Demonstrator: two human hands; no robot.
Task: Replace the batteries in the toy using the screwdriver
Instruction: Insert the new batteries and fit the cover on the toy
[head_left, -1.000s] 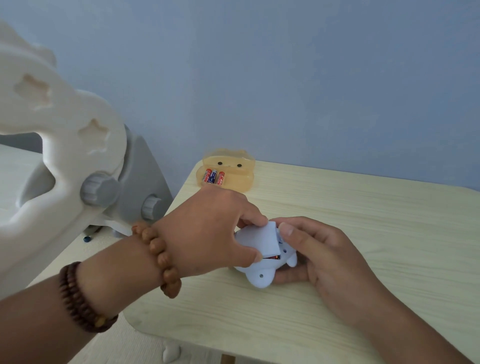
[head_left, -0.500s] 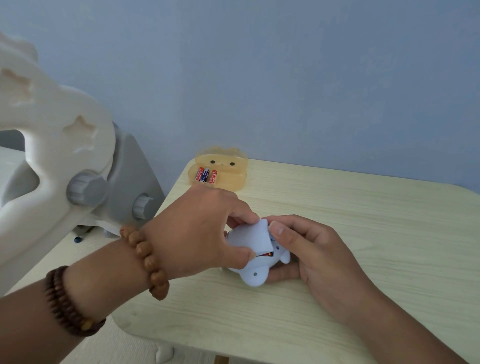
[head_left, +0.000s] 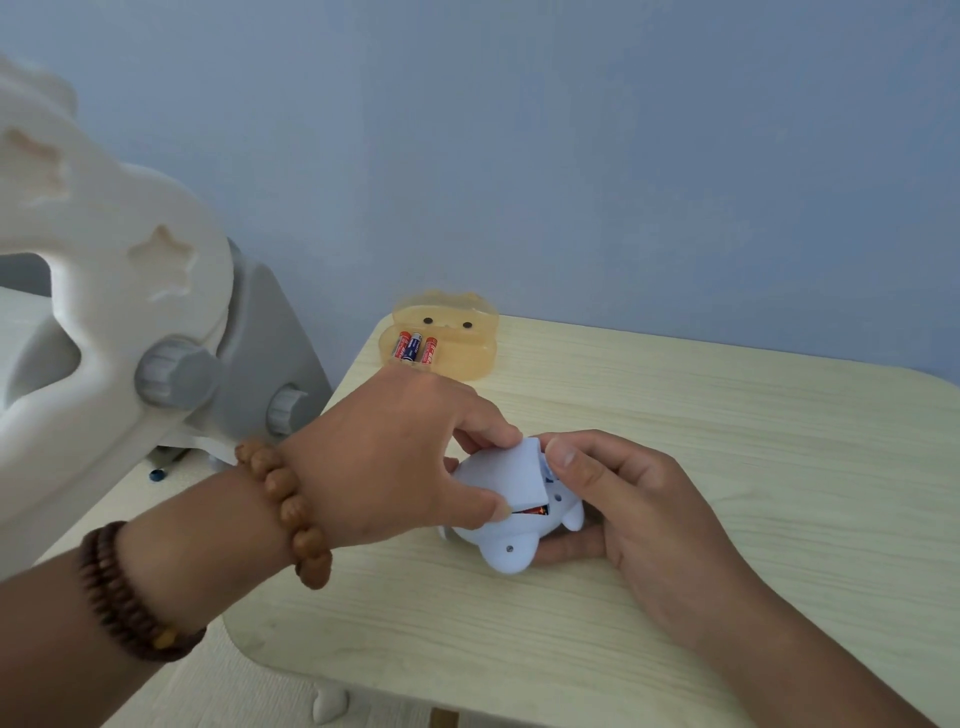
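The left grip (head_left: 395, 457) pinches the white cover (head_left: 511, 475), tilted over the toy (head_left: 506, 551), which the right grip (head_left: 639, 509) cradles on the surface (head_left: 727, 415). The cover has barely shifted: a red battery (head_left: 535, 512) shows at its 5 o'clock edge, so it is probably unseated. Spare batteries (head_left: 414, 348) lie at 12 o'clock.

A child's room or play corner in a home is suggested. A pale-wood table (head_left: 727, 467) with rounded corners is set against a plain blue wall (head_left: 571, 156). A cream plastic frame (head_left: 104, 234) with star-shaped cut-outs and grey knobs (head_left: 174, 371) is seen beside it. An amber animal-faced case (head_left: 462, 358) is set on the tabletop, where a pale blue animal-shaped toy (head_left: 511, 551) is held.
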